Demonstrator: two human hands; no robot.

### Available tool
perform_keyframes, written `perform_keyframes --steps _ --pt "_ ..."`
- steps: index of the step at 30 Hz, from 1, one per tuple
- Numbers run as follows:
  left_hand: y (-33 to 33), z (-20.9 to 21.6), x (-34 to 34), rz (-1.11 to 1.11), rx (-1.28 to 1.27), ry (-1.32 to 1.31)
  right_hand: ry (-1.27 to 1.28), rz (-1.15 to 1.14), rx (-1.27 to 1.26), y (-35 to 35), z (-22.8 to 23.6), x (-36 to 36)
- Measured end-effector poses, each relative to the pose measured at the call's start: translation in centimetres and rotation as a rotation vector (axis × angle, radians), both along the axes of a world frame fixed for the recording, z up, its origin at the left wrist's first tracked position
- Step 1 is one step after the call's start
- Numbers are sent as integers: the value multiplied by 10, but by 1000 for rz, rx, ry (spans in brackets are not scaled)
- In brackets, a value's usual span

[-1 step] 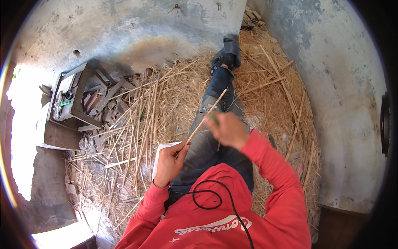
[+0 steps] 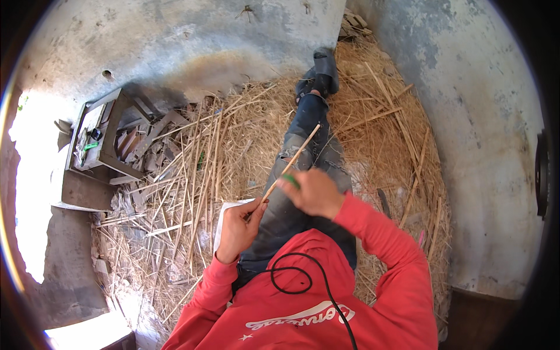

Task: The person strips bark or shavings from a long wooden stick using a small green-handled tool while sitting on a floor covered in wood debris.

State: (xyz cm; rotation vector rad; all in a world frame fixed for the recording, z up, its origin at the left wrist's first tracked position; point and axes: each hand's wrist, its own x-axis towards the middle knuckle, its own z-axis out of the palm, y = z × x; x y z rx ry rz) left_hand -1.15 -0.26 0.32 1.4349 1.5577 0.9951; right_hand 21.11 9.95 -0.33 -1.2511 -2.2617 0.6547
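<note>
A thin, pale wooden stick [image 2: 302, 149] slants up and to the right over my outstretched legs [image 2: 291, 201]. My left hand [image 2: 239, 227] pinches its lower end between thumb and fingers. Closed around a green-handled tool [image 2: 290, 181], my right hand [image 2: 316, 193] is beside the stick's lower half. The hand hides most of the tool, and I cannot make out its working end or whether it touches the stick. A white sheet or sack [image 2: 220, 224] lies partly beneath my left hand.
Straw and shavings [image 2: 373, 137] cover the floor, with several long split sticks [image 2: 204, 175] on the left. An overturned wooden stool-like frame [image 2: 108, 143] holds small items at the far left. Bare walls [image 2: 466, 116] enclose me. A black cord [image 2: 318, 262] hangs over my red hoodie. A dark narrow object [image 2: 384, 203] lies at right.
My right hand has slid down along the stick toward my left hand, with the green-handled tool in it. The left hand keeps its place, and the stick has barely shifted.
</note>
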Motion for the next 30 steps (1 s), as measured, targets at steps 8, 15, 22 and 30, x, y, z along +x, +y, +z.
perform_keyframes --steps 8,15,22,30 --pt "-4 3 -3 -8 4 -13 51 -127 -118 16 21 11" --pt "-9 0 -15 -20 -1 28 207 -433 -73 77 13 68" --pt "5 -1 -9 117 160 155 396 -189 -202 43 30 50" --pt "18 10 13 115 244 22 403 -70 50 14 48 22"
